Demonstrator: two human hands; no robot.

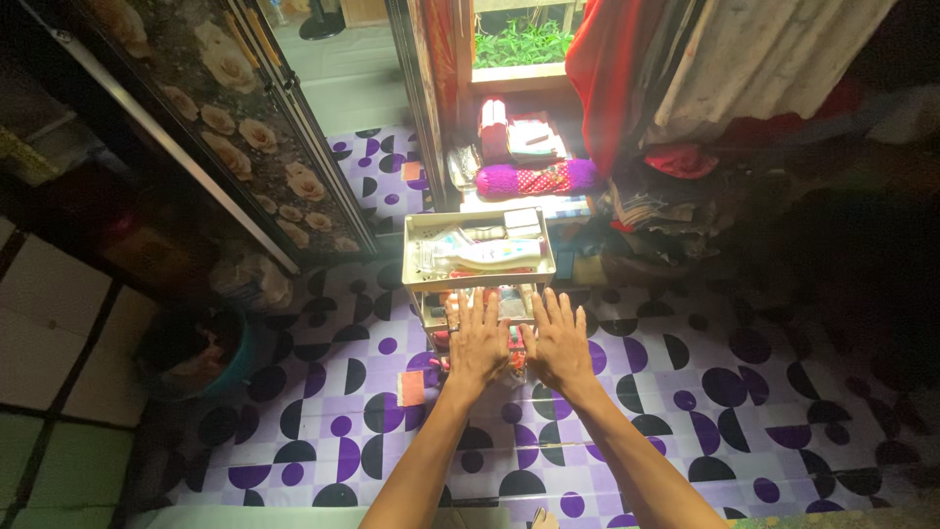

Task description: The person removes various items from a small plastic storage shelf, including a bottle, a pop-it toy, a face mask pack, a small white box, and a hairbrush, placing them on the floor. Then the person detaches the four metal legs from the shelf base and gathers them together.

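In the top tray [411, 257] of the small rack in front of me lies a white plastic bottle [490, 255] on its side, with a coloured label band I can't make out. Behind it, at the tray's far edge, sit two small white boxes [522, 219], flat and rectangular (one just beside the other). On the floor to the left of my left hand [478, 341] lies a small orange-red packet [412, 386], flat and roughly rectangular. The lower shelf under my fingers holds small packets too blurred to tell apart.
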